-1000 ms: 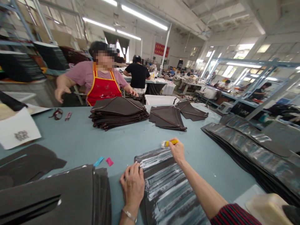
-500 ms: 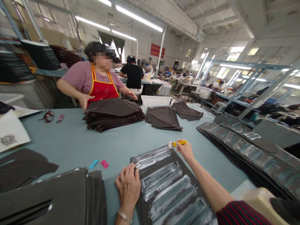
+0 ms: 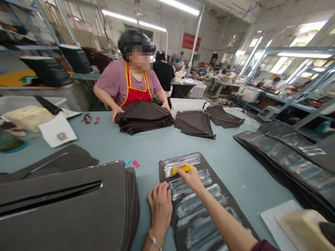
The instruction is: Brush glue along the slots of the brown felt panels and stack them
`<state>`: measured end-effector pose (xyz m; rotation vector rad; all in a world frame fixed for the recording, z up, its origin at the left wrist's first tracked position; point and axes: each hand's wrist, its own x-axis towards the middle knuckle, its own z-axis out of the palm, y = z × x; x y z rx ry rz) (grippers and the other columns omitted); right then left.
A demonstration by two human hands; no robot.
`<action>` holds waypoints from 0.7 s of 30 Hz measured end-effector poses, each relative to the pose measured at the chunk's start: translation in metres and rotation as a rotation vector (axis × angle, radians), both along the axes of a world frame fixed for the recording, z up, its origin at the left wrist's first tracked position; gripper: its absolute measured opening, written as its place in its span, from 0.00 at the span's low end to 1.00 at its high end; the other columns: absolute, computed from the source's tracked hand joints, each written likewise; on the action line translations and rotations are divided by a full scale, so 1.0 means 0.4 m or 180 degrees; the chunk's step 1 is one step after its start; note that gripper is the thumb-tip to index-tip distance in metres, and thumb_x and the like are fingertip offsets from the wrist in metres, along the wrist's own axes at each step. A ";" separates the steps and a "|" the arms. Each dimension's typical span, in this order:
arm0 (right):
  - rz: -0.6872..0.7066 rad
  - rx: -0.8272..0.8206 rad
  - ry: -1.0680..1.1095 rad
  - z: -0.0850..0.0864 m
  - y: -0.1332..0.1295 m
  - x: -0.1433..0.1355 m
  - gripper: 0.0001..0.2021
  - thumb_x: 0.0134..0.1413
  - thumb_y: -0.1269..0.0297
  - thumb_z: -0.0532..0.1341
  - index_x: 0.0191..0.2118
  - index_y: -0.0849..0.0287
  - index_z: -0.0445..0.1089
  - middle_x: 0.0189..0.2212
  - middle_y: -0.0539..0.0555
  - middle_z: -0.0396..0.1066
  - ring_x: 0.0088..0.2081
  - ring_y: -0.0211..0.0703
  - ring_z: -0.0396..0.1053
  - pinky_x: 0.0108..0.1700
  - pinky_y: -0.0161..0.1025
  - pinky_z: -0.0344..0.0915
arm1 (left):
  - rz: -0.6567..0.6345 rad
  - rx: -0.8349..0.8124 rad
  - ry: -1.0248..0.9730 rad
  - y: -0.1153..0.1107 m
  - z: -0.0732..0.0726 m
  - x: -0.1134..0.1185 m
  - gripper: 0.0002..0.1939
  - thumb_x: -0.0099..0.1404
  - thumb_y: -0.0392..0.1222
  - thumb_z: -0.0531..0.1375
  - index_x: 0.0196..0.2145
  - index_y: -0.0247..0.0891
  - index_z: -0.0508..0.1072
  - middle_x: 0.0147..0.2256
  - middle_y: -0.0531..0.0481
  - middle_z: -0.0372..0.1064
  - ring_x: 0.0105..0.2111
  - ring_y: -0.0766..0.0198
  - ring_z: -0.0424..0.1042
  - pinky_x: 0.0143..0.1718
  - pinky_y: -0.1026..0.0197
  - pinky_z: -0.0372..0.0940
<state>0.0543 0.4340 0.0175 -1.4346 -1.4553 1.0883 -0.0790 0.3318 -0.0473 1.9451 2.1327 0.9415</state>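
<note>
While the right hand grips one yellow-handled brush at one white-streaked dark panel, the left hand lies open on its left edge. Beyond two small packets, a co-worker's two hands touch the largest of three brown piles.

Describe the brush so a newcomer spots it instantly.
On the blue-green table, find the dark panel streaked with white, between the two dark stacks. Near its far end, the right hand grips the brush: yellow handle, white-coated bristles.
</note>
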 end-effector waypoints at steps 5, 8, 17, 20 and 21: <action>-0.0422 0.0794 -0.0787 0.025 -0.014 -0.033 0.07 0.46 0.63 0.55 0.27 0.56 0.70 0.20 0.47 0.65 0.24 0.36 0.60 0.30 0.32 0.56 | 0.0022 -0.0057 0.0079 0.009 0.011 0.004 0.13 0.67 0.40 0.49 0.46 0.44 0.69 0.48 0.49 0.69 0.51 0.58 0.63 0.52 0.51 0.53; 0.0235 0.0689 -0.0718 0.026 -0.031 -0.037 0.08 0.47 0.64 0.55 0.29 0.56 0.71 0.22 0.46 0.67 0.24 0.36 0.61 0.29 0.31 0.57 | 0.0052 -0.0041 0.0089 0.008 0.010 0.006 0.13 0.67 0.40 0.49 0.45 0.44 0.70 0.47 0.48 0.70 0.51 0.57 0.63 0.52 0.51 0.53; -0.1032 0.0589 -0.1638 0.023 0.083 0.322 0.08 0.42 0.63 0.54 0.26 0.57 0.70 0.18 0.47 0.64 0.23 0.37 0.59 0.28 0.32 0.54 | 0.0113 0.0039 0.0087 0.011 0.007 0.010 0.12 0.66 0.42 0.50 0.44 0.43 0.70 0.46 0.48 0.70 0.49 0.56 0.64 0.50 0.52 0.54; -0.1023 0.0808 -0.1723 0.036 0.071 0.278 0.08 0.45 0.63 0.54 0.27 0.57 0.69 0.20 0.47 0.65 0.24 0.37 0.59 0.29 0.32 0.54 | 0.0108 0.0030 0.0125 0.010 0.008 0.011 0.12 0.66 0.42 0.50 0.44 0.43 0.70 0.46 0.48 0.70 0.49 0.56 0.64 0.50 0.52 0.54; -0.0868 0.0883 -0.1603 0.035 0.058 0.243 0.08 0.46 0.62 0.54 0.28 0.57 0.69 0.21 0.47 0.65 0.24 0.37 0.59 0.29 0.32 0.54 | 0.0100 0.0027 0.0134 0.009 0.008 0.011 0.12 0.66 0.42 0.50 0.44 0.43 0.70 0.46 0.48 0.70 0.49 0.56 0.64 0.50 0.52 0.54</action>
